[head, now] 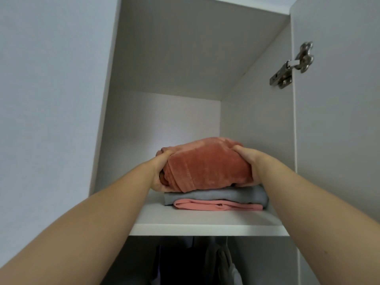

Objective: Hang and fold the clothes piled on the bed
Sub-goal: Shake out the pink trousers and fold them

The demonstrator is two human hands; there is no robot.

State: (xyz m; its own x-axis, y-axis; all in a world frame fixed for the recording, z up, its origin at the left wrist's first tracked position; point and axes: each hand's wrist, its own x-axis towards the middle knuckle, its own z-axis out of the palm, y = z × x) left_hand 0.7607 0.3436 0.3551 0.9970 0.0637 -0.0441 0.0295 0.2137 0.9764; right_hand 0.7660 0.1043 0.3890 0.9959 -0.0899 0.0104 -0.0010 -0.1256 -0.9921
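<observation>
Both hands — left hand, right hand — around plush, ribbed rust-orange bundle.

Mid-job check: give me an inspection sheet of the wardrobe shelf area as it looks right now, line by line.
Surface: white wardrobe shelf, bare along its front edge.
Job's things: folded rust-red garment on top of a folded grey garment, which lies on a folded pink garment.
Clutter: nothing seen.
Grips: left hand and right hand each grip one side of the rust-red garment, fingers curled round its ends.
Cables: nothing seen.
Surroundings: open wardrobe door on the right with a metal hinge; hanging clothes in the dark space below the shelf; plain wall on the left.
</observation>
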